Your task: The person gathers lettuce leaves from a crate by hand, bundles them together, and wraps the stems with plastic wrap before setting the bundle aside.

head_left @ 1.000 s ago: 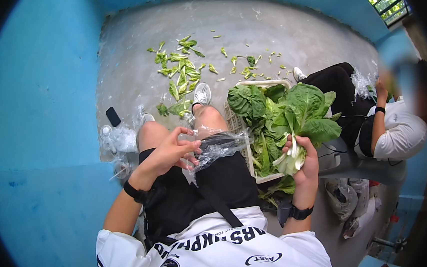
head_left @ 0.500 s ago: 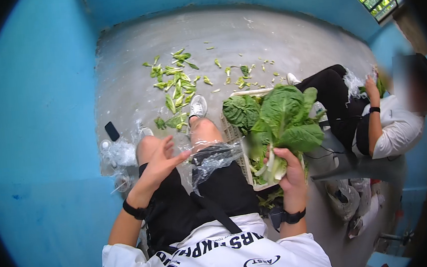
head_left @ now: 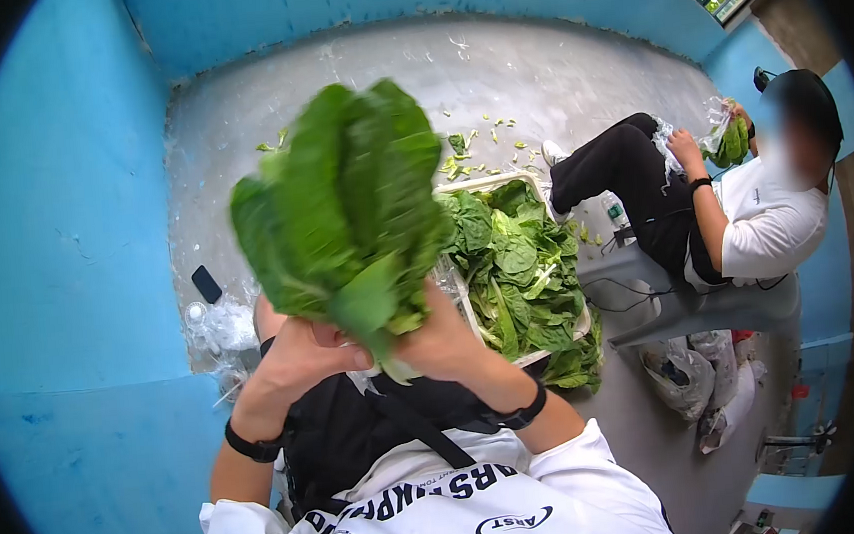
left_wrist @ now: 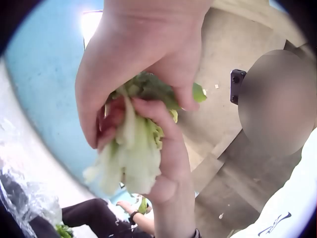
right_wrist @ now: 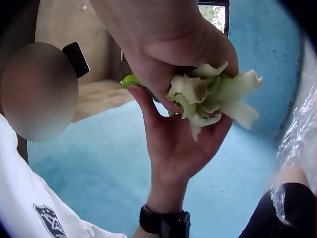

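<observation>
Head view: two hands, left hand (head_left: 299,362) and right hand (head_left: 443,338), curl their fingers round the pale base of one leafy bunch (head_left: 347,208), left of one crate's (head_left: 498,179) left edge.

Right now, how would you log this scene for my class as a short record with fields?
Held: leafy bunch
Left hand: grips it
Right hand: grips it too
Crate: white, heaped with leafy greens
Phone: dark, on floor, near clear plastic
Other person: seated, holding greens
</observation>
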Available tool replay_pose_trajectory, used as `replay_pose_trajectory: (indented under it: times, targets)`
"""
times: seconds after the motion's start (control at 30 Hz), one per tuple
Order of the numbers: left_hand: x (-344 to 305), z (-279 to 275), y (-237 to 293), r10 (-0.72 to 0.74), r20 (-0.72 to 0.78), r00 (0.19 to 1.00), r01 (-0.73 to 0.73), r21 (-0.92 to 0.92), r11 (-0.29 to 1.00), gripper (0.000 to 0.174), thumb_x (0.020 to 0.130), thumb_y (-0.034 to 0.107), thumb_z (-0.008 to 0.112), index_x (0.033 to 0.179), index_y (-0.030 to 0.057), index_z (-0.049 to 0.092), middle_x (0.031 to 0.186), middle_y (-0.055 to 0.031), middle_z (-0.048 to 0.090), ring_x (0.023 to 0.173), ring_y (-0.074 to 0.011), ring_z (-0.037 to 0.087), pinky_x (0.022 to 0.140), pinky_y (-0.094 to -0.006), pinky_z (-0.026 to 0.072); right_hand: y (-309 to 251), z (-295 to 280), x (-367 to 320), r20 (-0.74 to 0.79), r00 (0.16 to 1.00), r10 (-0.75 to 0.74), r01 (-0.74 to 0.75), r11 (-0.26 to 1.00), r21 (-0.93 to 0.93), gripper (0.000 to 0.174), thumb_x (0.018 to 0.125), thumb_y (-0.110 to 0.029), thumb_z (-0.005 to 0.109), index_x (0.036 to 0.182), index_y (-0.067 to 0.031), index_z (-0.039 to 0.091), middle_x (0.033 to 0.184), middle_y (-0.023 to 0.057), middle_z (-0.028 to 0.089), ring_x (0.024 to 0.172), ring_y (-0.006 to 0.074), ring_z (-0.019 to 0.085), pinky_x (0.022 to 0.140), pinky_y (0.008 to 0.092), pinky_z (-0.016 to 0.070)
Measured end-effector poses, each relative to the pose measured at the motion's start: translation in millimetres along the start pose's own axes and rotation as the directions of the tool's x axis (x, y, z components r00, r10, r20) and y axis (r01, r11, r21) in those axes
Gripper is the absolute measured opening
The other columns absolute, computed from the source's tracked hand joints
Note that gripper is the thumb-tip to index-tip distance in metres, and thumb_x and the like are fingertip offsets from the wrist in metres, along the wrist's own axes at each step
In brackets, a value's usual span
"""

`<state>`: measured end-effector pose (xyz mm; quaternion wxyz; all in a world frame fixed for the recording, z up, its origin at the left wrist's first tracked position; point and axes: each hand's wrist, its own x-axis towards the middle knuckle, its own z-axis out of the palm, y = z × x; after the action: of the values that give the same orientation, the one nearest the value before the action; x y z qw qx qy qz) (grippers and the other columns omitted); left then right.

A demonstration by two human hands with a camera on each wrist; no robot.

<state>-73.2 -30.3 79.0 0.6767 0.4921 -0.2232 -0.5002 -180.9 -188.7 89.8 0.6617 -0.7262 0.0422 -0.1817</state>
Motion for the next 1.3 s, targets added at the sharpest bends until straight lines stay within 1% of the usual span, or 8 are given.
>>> replay_pose_trajectory:
  times: [0.13, 0.23, 0.3, 0.4, 0.7, 0.9, 1.2, 1.3]
  targets:
    - [-16.5, 3.7, -16.6, 0.072, -0.126, 0.989, -0.058, 0.107, 0.993, 0.073, 0.068, 0.008, 0.088, 0.131, 0.0006, 0.051, 0.122, -0.0063, 0.061, 0.111, -0.0155, 0.058, 0.097, -0.0318, 0.0474, -2.4, 27.0, 0.2, -0.032, 0.989, 0.141, -0.145, 0.97, -0.195, 0.039, 0.076, -0.013, 0.07, 0.112, -0.0012, 0.059, 0.088, 0.0217, 0.067, 0.089, 0.0423, 0.066, 0.077, 0.0438, 0.0538]
    - [-15.7, 6.9, -28.5, 0.168, -0.193, 0.967, -0.105, 0.299, 0.949, 0.07, 0.071, 0.007, 0.086, 0.131, 0.0018, 0.05, 0.119, -0.0039, 0.06, 0.108, -0.0158, 0.058, 0.096, -0.0314, 0.0476, 17.9, 37.8, -3.2, 0.046, 0.997, 0.06, -0.042, 0.947, -0.318, 0.037, 0.076, -0.013, 0.067, 0.11, -0.0028, 0.059, 0.086, 0.0205, 0.066, 0.086, 0.045, 0.064, 0.076, 0.0478, 0.0535]
    - [-13.1, 9.6, -43.9, 0.159, -0.318, 0.935, -0.204, -0.116, 0.972, 0.071, 0.071, 0.01, 0.087, 0.131, 0.0026, 0.05, 0.12, -0.0037, 0.059, 0.109, -0.0168, 0.057, 0.096, -0.0315, 0.0468, 17.3, 45.5, -9.1, 0.118, 0.99, 0.078, -0.019, 0.898, -0.44, 0.041, 0.074, -0.012, 0.066, 0.112, -0.0021, 0.056, 0.093, 0.0223, 0.064, 0.087, 0.0466, 0.063, 0.077, 0.0508, 0.0525]
    - [-19.5, 4.3, -47.3, 0.09, -0.319, 0.944, -0.153, -0.18, 0.972, 0.062, 0.08, 0.015, 0.077, 0.134, 0.0025, 0.049, 0.129, -0.0072, 0.056, 0.118, -0.0181, 0.055, 0.099, -0.034, 0.046, 15.4, 54.4, -7.2, 0.1, 0.988, 0.118, -0.067, 0.909, -0.412, 0.056, 0.071, -0.012, 0.067, 0.122, -0.0007, 0.047, 0.113, 0.0264, 0.052, 0.101, 0.0474, 0.057, 0.081, 0.0527, 0.0508]
    - [-11.7, 8.7, -43.1, 0.037, -0.483, 0.875, -0.204, -0.298, 0.932, 0.043, 0.083, 0.008, 0.069, 0.124, 0.003, 0.056, 0.116, -0.0046, 0.062, 0.106, -0.0153, 0.059, 0.092, -0.0307, 0.048, 2.2, 62.8, -9.6, 0.049, 0.988, 0.149, -0.067, 0.682, -0.728, 0.055, 0.068, -0.016, 0.067, 0.111, 0.0103, 0.046, 0.108, 0.0242, 0.047, 0.101, 0.0409, 0.055, 0.076, 0.0458, 0.0542]
    - [-3.2, 6.0, -38.2, -0.044, -0.501, 0.864, -0.206, -0.433, 0.878, 0.035, 0.085, 0.006, 0.066, 0.118, 0.0005, 0.058, 0.11, -0.0081, 0.064, 0.102, -0.0181, 0.063, 0.091, -0.031, 0.0504, 9.5, 68.9, -15.2, 0.029, 1.0, -0.004, 0.023, 0.72, -0.693, 0.056, 0.073, -0.021, 0.069, 0.115, 0.0088, 0.046, 0.113, 0.0271, 0.048, 0.105, 0.0418, 0.056, 0.082, 0.0463, 0.0524]
    - [-4.5, -20.5, -38.3, 0.095, -0.593, 0.8, -0.303, -0.262, 0.916, 0.027, 0.087, 0.012, 0.065, 0.11, -0.0009, 0.06, 0.103, -0.0103, 0.066, 0.099, -0.0239, 0.067, 0.091, -0.0374, 0.054, 2.6, 44.2, -25.3, 0.116, 0.982, 0.146, -0.061, 0.84, -0.538, 0.073, 0.081, -0.028, 0.072, 0.134, 0.0093, 0.04, 0.116, 0.0259, 0.054, 0.103, 0.0406, 0.061, 0.088, 0.042, 0.0505]
    - [-14.2, -46.0, -32.5, 0.068, -0.611, 0.789, -0.272, -0.247, 0.93, 0.025, 0.088, 0.018, 0.064, 0.105, -0.0002, 0.061, 0.1, -0.0101, 0.066, 0.091, -0.022, 0.067, 0.086, -0.0365, 0.0552, 31.0, -7.8, -13.0, 0.017, 0.999, -0.041, 0.044, 0.842, -0.538, 0.049, 0.082, -0.023, 0.074, 0.12, 0.003, 0.056, 0.108, 0.0219, 0.063, 0.103, 0.0371, 0.063, 0.09, 0.0397, 0.0492]
